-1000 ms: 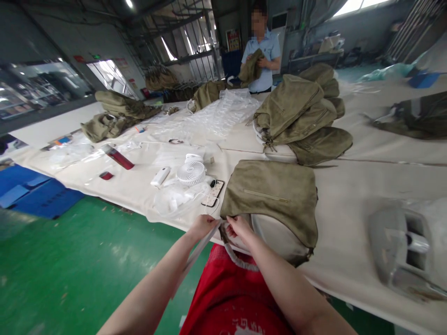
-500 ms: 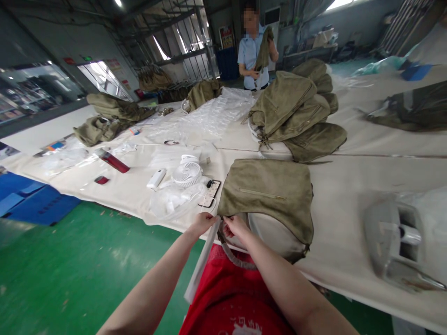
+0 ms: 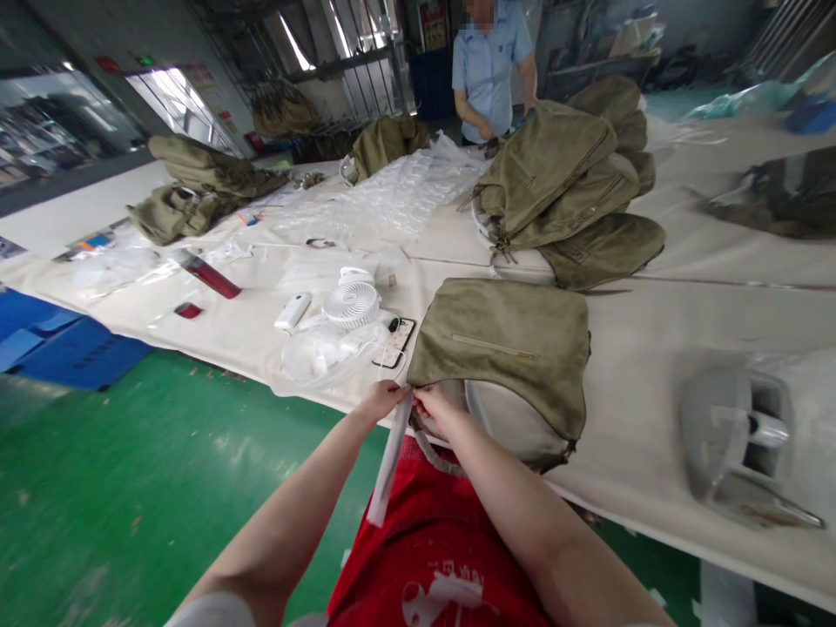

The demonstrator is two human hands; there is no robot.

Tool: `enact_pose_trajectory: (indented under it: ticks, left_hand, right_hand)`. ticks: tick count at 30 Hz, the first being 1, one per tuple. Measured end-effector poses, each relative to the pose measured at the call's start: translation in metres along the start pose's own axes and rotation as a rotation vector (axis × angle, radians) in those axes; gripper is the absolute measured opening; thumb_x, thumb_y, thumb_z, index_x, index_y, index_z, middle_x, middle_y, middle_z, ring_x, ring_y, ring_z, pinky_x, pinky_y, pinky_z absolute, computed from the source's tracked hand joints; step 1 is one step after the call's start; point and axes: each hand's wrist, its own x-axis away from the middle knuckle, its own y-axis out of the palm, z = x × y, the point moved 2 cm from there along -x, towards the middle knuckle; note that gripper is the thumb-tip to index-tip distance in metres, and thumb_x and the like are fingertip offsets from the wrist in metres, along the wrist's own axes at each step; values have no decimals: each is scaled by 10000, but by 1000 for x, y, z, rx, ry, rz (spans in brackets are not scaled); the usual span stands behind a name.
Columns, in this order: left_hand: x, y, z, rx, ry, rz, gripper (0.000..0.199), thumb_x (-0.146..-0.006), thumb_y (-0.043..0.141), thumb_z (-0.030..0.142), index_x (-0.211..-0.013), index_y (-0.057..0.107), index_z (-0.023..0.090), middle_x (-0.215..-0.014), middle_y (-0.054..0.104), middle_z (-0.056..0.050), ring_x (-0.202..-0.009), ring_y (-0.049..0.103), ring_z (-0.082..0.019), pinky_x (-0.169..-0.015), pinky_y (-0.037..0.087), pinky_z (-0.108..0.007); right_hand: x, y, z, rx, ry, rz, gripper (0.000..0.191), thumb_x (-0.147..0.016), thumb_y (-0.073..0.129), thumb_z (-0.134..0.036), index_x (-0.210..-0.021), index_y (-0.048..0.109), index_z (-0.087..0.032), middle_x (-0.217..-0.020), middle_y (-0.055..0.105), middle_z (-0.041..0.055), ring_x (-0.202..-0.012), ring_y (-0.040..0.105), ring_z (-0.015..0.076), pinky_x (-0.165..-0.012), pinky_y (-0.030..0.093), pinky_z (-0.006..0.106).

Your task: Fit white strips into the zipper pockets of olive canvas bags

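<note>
Glare Cuts Through Gloom

White light blazes from an opening (image 3: 173,100) at upper left while pale sheen mottles the green floor (image 3: 196,453). Soft light covers the olive bag (image 3: 509,305); blur and edge stretch smear a grey device (image 3: 715,444) at right.

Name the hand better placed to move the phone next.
Likely the left hand: it is nearer the smartphone; the right hand sits farther away, at a corner of the zippered olive bag.

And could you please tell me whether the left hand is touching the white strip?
Touching: in the head view, the left hand pinches the white strip near its upper end.
</note>
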Motion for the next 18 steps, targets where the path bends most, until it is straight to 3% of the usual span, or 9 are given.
enact_pose_trajectory:
  ticks: [9,14,18]
  left_hand:
    - [13,5,4,169,-45,13,416,-690,503,590,-616,516,181,-478,351,62,-483,342,-96,-477,255,-237]
    - [14,-2,11,219,-23,36,455,-637,544,630,-622,531,175,-521,425,40,-518,376,-106,-489,275,-238]
    - [16,-4,15,200,-24,-15,496,-666,515,661,-606,553,171,-518,457,24,-521,404,-119,-503,285,-246]
  right_hand:
    - [7,-5,-3,-135,1,-61,210,-770,578,-186,-566,559,-139,-483,531,-23,-398,417,52,-380,273,174]
    - [7,-8,-9,-225,29,-74,210,-775,585,-181,-573,535,-154,-467,485,-42,-388,377,44,-367,252,174]
    - [6,-11,-10,-264,56,-49,209,-777,566,-146,-574,520,-164,-463,467,-50,-386,372,46,-370,288,165]
